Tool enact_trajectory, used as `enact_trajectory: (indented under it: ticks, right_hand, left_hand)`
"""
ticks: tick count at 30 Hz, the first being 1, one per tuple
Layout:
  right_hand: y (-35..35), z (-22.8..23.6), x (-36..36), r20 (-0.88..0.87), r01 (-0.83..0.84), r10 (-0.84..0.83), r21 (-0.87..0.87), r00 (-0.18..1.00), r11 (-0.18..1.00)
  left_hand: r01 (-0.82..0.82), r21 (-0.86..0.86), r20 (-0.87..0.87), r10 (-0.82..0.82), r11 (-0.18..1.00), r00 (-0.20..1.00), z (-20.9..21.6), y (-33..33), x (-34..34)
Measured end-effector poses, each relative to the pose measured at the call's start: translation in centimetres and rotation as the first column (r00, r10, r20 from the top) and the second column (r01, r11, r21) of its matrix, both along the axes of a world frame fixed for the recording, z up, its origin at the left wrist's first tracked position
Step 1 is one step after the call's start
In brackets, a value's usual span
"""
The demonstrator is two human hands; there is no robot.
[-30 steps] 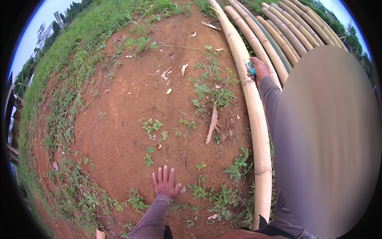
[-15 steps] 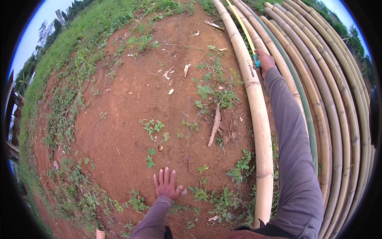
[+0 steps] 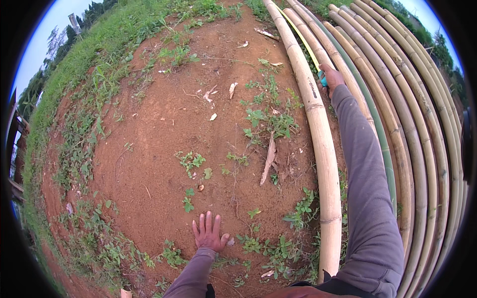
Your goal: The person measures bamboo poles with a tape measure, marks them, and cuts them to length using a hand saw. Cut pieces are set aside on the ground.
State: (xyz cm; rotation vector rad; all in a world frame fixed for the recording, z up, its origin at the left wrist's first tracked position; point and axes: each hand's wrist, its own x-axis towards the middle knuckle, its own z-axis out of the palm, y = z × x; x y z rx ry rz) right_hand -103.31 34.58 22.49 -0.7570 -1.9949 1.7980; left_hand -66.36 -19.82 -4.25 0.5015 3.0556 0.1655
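Observation:
Stretched out to the far right, my right hand point(image 3: 334, 78) is closed round a teal tape measure point(image 3: 322, 78). The yellow tape blade point(image 3: 301, 38) runs from its case away from me, along the right side of the nearest pale bamboo pole point(image 3: 318, 129). That pole bears a dark mark point(image 3: 312, 88) just left of the hand. Low in the middle, my left hand point(image 3: 209, 235) is over the reddish soil point(image 3: 164, 144), fingers spread and nothing in them. Part of the tape case is hidden by the right hand's fingers.
To the right, several more bamboo poles point(image 3: 422, 124) lie side by side, with one green pole point(image 3: 380, 129) among them. Small weeds point(image 3: 191, 161) and dry husks point(image 3: 269, 158) dot the soil. Grass point(image 3: 119, 44) borders it at far left. A cut bamboo piece point(image 3: 126, 293) lies at the bottom edge.
My right hand has shifted slightly right and nearer with the tape measure, and the blade has moved along with it. In the picture, the left hand sits marginally lower, still spread.

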Motion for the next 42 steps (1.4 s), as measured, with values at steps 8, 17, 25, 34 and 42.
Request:
enact_trajectory:
  ticks: [8,17,25,34,42]
  right_hand:
    - [-1.3,-0.1,1.4,-0.019,0.001,-0.002,-0.052,1.0,0.999]
    - [0.9,-4.2,5.4,0.073,-0.016,0.011,0.067,0.997,0.998]
    - [-3.6,-14.7,28.5,0.25,0.022,-0.116,0.348,0.961,0.937]
    - [-12.6,-17.1,59.6,0.197,0.171,-0.379,0.646,0.904,0.744]
    - [-17.3,-18.8,72.8,0.275,0.173,-0.552,0.761,0.787,0.625]
  left_hand:
    - [-0.005,0.008,0.002,0.005,1.0,1.0,0.2,-0.1,0.1]
    - [0.022,0.005,-0.006,-0.022,1.0,1.0,0.2,0.3,-0.1]
    - [0.023,-0.068,-0.111,-0.031,0.997,0.993,-0.9,-0.2,0.3]
    - [-0.002,-0.236,-0.098,-0.022,0.972,0.995,0.2,0.4,0.3]
    - [-0.011,-0.212,-0.211,-0.035,0.977,0.977,-1.4,0.8,0.1]
